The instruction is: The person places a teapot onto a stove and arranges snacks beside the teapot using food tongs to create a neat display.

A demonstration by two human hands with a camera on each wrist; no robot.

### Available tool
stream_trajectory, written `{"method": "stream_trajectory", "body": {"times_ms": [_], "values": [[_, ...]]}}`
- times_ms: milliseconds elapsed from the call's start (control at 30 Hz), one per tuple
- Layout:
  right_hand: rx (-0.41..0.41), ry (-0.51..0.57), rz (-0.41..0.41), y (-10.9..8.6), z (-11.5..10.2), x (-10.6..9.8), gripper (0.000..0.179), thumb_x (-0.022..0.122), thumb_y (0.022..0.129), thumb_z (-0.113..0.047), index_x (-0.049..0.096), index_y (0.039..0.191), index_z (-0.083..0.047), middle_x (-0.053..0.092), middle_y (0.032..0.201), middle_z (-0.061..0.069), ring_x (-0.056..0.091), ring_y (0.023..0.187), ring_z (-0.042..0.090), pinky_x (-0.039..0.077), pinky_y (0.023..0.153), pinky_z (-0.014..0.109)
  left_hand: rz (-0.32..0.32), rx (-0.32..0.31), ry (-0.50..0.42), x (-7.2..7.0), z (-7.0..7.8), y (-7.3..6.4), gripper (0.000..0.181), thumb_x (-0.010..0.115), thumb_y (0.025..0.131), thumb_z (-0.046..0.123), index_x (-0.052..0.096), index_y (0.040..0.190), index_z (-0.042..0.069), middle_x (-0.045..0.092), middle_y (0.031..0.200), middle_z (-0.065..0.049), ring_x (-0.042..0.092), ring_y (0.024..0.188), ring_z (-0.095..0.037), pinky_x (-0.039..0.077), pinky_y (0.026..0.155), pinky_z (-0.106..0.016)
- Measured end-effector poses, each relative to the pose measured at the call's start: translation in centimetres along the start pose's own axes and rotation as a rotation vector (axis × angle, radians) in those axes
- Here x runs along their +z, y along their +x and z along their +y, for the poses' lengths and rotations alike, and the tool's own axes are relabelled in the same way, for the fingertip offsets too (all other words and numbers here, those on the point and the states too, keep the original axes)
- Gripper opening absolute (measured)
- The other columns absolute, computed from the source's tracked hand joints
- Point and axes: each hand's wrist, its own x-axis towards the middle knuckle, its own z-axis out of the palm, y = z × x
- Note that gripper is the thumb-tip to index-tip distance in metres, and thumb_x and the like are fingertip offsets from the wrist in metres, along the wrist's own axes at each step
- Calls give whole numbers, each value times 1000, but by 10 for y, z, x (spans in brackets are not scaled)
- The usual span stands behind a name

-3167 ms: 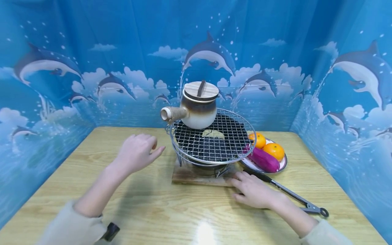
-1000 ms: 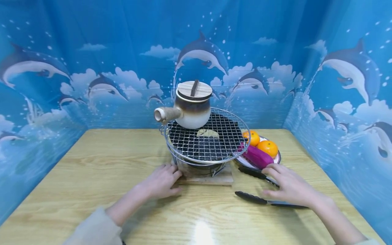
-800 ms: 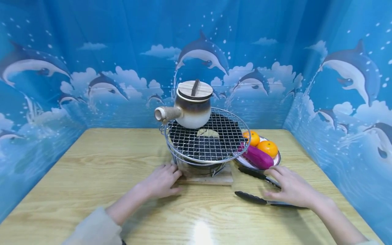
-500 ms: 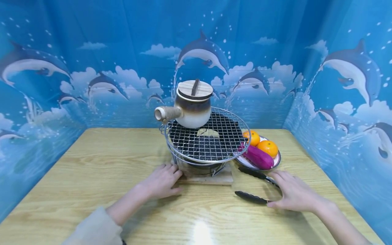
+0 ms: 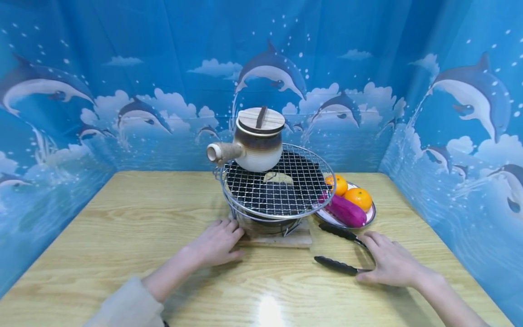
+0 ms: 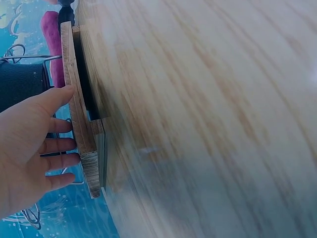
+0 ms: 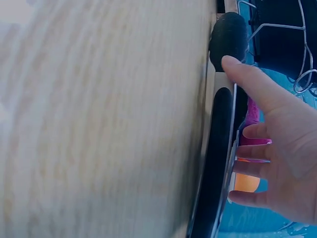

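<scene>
My left hand point(image 5: 216, 243) rests at the left end of the wooden board point(image 5: 282, 240), fingertips right at its edge; in the left wrist view the fingers stretch toward the board point(image 6: 77, 106) with nothing gripped. My right hand point(image 5: 390, 261) is spread across the black-handled tongs point(image 5: 337, 265), which lie on the table with their arms apart. Its thumb touches the near arm and its fingers reach the far arm. The right wrist view shows the thumb on the dark part of the tongs point(image 7: 229, 39), the other fingers relaxed and fairly straight.
On the board stands a black stove with a round wire grate point(image 5: 282, 200). A lidded clay pot point(image 5: 261, 152) with a side handle sits on the grate. Behind the tongs, a plate point(image 5: 371, 218) holds a purple elongated vegetable point(image 5: 347, 211) and oranges point(image 5: 358, 199). Dolphin-print curtains enclose the table.
My left hand has come down from mid-air to the board's left end. The right hand has left the board's right side, moved right, and lowered onto the tongs. The pot has stayed on the grate.
</scene>
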Motion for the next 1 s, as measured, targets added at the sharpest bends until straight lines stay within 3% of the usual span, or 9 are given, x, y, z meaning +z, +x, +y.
{"method": "stream_trajectory", "body": {"times_ms": [533, 800, 1000], "values": [[21, -25, -12, 2, 4, 6, 101, 63, 62, -74, 47, 125, 4, 55, 114, 19, 55, 100, 35, 45, 75, 55, -1, -5, -18, -2, 0, 1, 48, 64, 81, 46, 58, 105, 5, 56, 102, -12, 53, 97, -30, 43, 84, -45], [-6, 45, -59, 7, 11, 3, 104, 76, 55, -62, 46, 125, 8, 53, 113, 21, 54, 99, 36, 44, 82, 52, 5, 2, -15, -2, 0, 3, 46, 64, 81, 45, 58, 103, 5, 56, 100, -11, 53, 96, -29, 44, 82, -45], [-22, 83, -83, 6, 14, 2, 105, 77, 54, -61, 45, 127, 7, 52, 116, 21, 52, 103, 38, 42, 86, 53, 14, 2, -24, -1, 1, 3, 45, 65, 80, 43, 58, 103, 5, 56, 100, -12, 53, 95, -29, 44, 81, -45]]}}
